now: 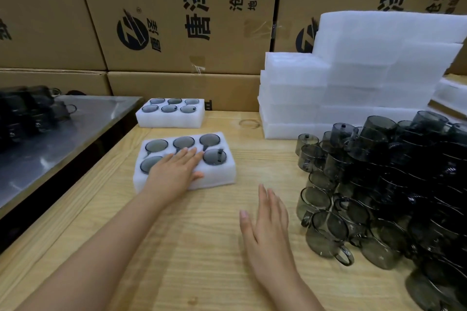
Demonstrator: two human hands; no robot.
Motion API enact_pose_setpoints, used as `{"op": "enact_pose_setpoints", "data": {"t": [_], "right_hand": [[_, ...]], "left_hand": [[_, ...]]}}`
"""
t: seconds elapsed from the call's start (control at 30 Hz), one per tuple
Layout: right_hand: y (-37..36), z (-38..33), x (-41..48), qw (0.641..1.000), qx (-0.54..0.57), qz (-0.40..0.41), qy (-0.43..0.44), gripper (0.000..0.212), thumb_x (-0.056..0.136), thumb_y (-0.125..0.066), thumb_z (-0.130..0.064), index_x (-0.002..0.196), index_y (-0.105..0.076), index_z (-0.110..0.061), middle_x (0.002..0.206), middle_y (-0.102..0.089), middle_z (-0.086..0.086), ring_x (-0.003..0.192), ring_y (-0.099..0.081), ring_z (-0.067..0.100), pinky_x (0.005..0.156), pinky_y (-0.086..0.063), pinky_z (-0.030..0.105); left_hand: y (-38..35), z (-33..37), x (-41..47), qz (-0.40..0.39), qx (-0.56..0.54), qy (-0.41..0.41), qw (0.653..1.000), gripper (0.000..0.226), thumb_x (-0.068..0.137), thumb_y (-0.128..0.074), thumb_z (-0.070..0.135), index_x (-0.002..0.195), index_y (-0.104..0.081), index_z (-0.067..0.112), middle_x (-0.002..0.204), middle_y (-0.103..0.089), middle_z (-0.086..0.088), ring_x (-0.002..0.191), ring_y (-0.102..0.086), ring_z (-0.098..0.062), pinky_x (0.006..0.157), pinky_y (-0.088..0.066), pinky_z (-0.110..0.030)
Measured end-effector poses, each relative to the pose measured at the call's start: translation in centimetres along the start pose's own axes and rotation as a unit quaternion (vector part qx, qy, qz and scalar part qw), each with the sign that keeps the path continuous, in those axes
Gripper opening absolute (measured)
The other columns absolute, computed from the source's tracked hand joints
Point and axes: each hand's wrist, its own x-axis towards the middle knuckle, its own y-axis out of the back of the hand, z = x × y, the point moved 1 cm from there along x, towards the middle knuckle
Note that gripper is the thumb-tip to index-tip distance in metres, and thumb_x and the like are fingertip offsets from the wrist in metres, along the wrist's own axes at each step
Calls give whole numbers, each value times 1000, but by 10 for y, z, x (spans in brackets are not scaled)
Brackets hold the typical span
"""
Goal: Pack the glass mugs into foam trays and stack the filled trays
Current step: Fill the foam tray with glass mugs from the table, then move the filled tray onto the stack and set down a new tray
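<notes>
A white foam tray (222, 171) filled with smoky grey glass mugs lies on the wooden table left of centre. My left hand (174, 169) rests flat on top of it, fingers straight, covering the front middle pocket. A second filled foam tray (169, 120) sits behind it near the cardboard boxes. My right hand (265, 225) hovers open over bare table, fingers straight, between the near tray and a big pile of loose grey glass mugs (379, 197) on the right.
Stacks of empty white foam trays (353, 78) stand at the back right. Brown cardboard boxes (177, 20) wall the back. A steel table (63, 139) at left carries more dark mugs (25, 113). The wooden table (202, 260) continues toward me.
</notes>
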Motion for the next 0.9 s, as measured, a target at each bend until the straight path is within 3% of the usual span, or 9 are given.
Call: {"op": "enact_pose_setpoints", "data": {"t": [0.23, 0.4, 0.43, 0.47, 0.5, 0.53, 0.57, 0.7, 0.9], "right_hand": [[-3, -3, 2, 997, -33, -66, -34, 67, 95, -15, -56, 141, 29, -34, 154, 7, -19, 141, 16, 7, 113, 3, 24], [-4, -3, 5, 992, -70, -93, -38, 80, 79, 2, -65, 125, 47, -17, 152, 12, -22, 142, 13, 6, 110, 4, 18], [-4, -5, 6, 994, -71, -76, -37, 88, 73, 3, -64, 131, 39, -9, 155, 0, -14, 145, 1, 10, 109, -1, 17], [1, -11, 8, 992, -94, -78, -37, 99, 72, -6, -62, 143, 14, 3, 152, -25, -2, 142, -24, 17, 107, -12, 17], [4, -15, 11, 990, -110, -72, -41, 97, 72, -21, -57, 141, -28, 10, 134, -53, 5, 125, -52, 22, 100, -26, 20], [4, -17, 11, 991, -126, -39, -30, 82, 70, -31, -52, 124, -57, 4, 110, -68, 4, 102, -67, 24, 90, -34, 26], [4, -20, 10, 991, -134, 3, -17, 71, 68, -37, -50, 116, -65, -5, 94, -72, 2, 88, -71, 24, 83, -36, 30], [-3, -19, 10, 990, -127, 65, 4, 64, 66, -39, -48, 118, -47, -12, 87, -73, 1, 81, -72, 25, 80, -36, 30], [-5, -18, 14, 988, -123, 95, 13, 64, 63, -39, -49, 115, -46, -13, 83, -73, 0, 77, -72, 24, 79, -37, 30]], "left_hand": [[-28, -88, 59, -74, -21, 53, 996, 55, 103, -34, 34, 153, -16, 18, 161, -12, -4, 147, -15, -20, 115, -17, -35], [-41, -123, 79, -89, -61, 87, 990, 55, 102, -38, 27, 152, -18, 15, 160, -13, -6, 146, -18, -21, 116, -15, -38], [-41, -127, 82, -90, -73, 92, 989, 55, 102, -41, 25, 151, -20, 14, 159, -16, -7, 145, -21, -23, 115, -17, -37], [-41, -130, 84, -91, -89, 95, 987, 56, 101, -43, 23, 151, -21, 14, 159, -19, -8, 144, -25, -24, 114, -18, -36], [-40, -132, 86, -93, -103, 96, 986, 56, 100, -46, 21, 151, -23, 14, 158, -22, -9, 142, -27, -26, 113, -20, -36], [-40, -135, 87, -94, -115, 94, 984, 56, 99, -47, 19, 150, -24, 14, 157, -25, -9, 141, -29, -26, 113, -21, -35], [-39, -137, 87, -98, -127, 92, 983, 57, 99, -48, 18, 150, -25, 15, 156, -26, -7, 141, -29, -27, 113, -20, -35], [-38, -140, 82, -109, -150, 89, 979, 57, 99, -45, 16, 151, -24, 23, 155, -30, 1, 137, -33, -30, 114, -21, -37], [-37, -137, 85, -106, -177, 67, 976, 57, 98, -46, 13, 150, -26, 23, 154, -33, 1, 136, -34, -28, 113, -23, -39]]}}
